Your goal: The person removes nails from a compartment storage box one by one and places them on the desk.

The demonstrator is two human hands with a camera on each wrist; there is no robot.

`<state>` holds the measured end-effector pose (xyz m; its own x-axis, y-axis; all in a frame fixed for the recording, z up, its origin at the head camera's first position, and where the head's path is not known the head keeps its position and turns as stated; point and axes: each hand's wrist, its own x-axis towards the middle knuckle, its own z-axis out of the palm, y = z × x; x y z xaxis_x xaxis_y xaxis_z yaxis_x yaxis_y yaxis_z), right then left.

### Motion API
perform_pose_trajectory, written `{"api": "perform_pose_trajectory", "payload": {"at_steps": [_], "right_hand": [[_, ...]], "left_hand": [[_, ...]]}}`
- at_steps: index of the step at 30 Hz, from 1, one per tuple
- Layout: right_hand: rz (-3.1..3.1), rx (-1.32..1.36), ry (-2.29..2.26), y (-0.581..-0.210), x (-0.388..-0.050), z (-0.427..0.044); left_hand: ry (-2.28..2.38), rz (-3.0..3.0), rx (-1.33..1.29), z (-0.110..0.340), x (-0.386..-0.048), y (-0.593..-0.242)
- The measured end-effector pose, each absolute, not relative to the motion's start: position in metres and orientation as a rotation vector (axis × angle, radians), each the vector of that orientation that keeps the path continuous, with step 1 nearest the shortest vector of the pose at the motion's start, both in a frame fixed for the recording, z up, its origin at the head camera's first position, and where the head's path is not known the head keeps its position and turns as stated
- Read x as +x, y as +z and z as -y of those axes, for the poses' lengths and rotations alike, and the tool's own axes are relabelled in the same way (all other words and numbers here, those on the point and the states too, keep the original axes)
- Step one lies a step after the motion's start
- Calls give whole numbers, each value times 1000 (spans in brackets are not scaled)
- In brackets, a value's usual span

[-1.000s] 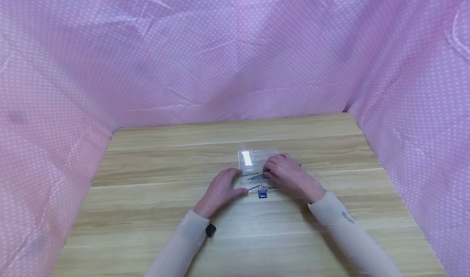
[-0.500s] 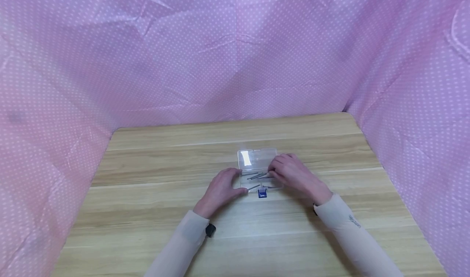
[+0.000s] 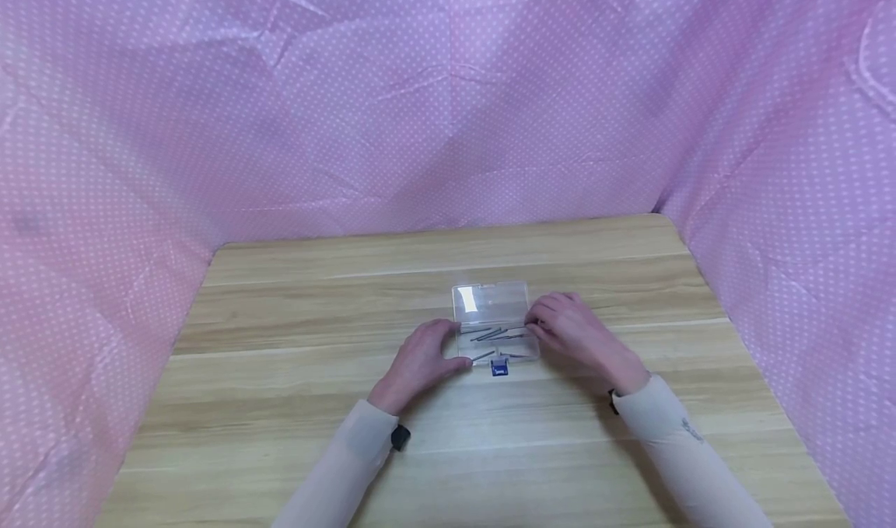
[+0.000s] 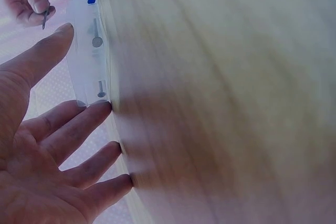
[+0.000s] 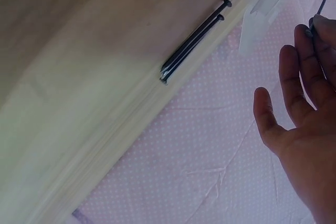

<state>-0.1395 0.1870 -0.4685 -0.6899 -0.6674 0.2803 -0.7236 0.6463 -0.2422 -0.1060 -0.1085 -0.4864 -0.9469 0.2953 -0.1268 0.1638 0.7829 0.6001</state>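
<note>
Nearest the person, a blue latch (image 3: pixel 499 368) sits at the front edge of the clear box (image 3: pixel 518 347). The left hand (image 3: pixel 423 357) rests against the box's left side, its grip spread wide. Opposite, the right hand (image 3: pixel 570 330) has the narrow grip, pinching one nail (image 5: pixel 323 4), whose shank sticks out past the fingertips. That pinch is at the box's right edge, the interior just leftward, where several nails (image 3: pixel 488 335) lie mostly lengthwise. Loose nails (image 5: pixel 194 36) lie on the worktop (image 3: pixel 280 403); beyond stands the opened lid (image 3: pixel 500 302).
</note>
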Motion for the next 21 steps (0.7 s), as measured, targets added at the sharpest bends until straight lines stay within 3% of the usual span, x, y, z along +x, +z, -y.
{"api": "perform_pose_trajectory", "payload": {"at_steps": [21], "right_hand": [[2743, 1035, 505, -471, -132, -211]], "left_hand": [[884, -2770, 372, 109, -105, -485]]}}
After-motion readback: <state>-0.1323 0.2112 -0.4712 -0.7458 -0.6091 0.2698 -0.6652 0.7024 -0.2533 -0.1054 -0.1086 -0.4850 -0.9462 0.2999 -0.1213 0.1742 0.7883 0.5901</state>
